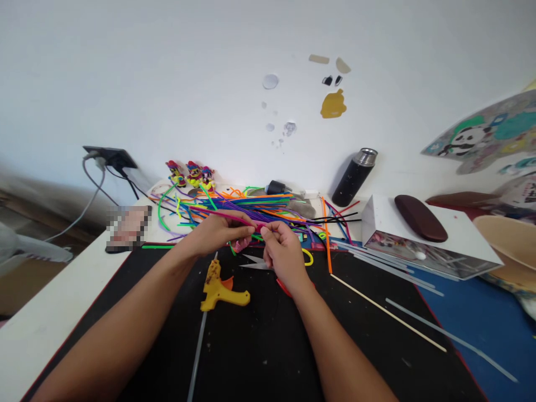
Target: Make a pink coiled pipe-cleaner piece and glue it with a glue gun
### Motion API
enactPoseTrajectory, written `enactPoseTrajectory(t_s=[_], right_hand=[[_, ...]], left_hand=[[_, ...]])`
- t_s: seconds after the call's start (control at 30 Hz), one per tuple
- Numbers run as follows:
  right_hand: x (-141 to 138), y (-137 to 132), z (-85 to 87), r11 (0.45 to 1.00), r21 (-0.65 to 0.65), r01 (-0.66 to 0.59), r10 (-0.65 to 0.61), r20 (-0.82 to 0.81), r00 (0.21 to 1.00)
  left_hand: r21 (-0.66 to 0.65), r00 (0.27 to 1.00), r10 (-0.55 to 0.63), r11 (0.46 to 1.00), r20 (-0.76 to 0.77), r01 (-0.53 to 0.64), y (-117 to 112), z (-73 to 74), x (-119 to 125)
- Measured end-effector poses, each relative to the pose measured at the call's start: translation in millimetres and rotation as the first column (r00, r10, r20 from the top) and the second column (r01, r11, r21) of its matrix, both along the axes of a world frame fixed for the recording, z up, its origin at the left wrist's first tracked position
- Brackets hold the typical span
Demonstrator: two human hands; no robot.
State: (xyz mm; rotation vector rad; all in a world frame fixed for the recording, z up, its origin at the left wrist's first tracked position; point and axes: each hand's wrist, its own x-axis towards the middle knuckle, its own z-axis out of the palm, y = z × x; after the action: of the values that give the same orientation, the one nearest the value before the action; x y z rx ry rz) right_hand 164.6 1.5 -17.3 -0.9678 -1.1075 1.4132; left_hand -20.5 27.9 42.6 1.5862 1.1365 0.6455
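Right hand [281, 250] masks part of scissors [258, 266] at 6 o'clock, pinched magenta piece [258, 228] too small to make out, glue stick [197, 354] at 7 cut by lower edge, dark-edged object [130, 226] at 9 pixelated.

This looks like a home craft corner: a bench [37, 326] against a white wall [188, 84] carries heaped pipe cleaners [259, 207], a yellow glue gun [214, 287] and 3 small figurines [194, 174], while a black flask [352, 183], glasses case [421, 218] and panda picture [467, 138] suggest lived-in surroundings.
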Motion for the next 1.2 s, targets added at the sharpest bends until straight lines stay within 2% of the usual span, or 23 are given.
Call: enactPoseTrajectory(t_s=[0.13,0.37,0.6,0.93,1.2], right_hand=[[-1.1,0.1,-1.2,1.0,-0.005,0.014,-0.014,-0.022,1.0],[-3.3,1.6,-2.0,0.999,0.001,0.041,-0.041,-0.069,0.997],[-2.2,0.2,-0.3,0.999,-0.001,0.032,-0.032,-0.063,0.998],[-1.3,-0.8,1.2,1.0,-0.006,-0.028,0.028,-0.048,0.998],[-2.1,-0.8,-1.3,0.997,-0.008,-0.071,0.07,-0.059,0.996]], left_hand=[[-0.079,0.997,0.029,0.997,0.077,-0.023,-0.2,-4.1,7.2],[-0.127,0.994,0.063,0.991,0.09,-0.051,-0.1,-11.9,11.5],[-0.14,0.993,0.062,0.989,0.103,-0.047,-1.7,-5.5,9.8],[-0.009,0.999,0.036,0.999,-0.038,-0.036,0.6,1.4,3.0],[0.056,0.997,0.053,0.997,-0.06,-0.05,1.6,1.2,-0.8]])
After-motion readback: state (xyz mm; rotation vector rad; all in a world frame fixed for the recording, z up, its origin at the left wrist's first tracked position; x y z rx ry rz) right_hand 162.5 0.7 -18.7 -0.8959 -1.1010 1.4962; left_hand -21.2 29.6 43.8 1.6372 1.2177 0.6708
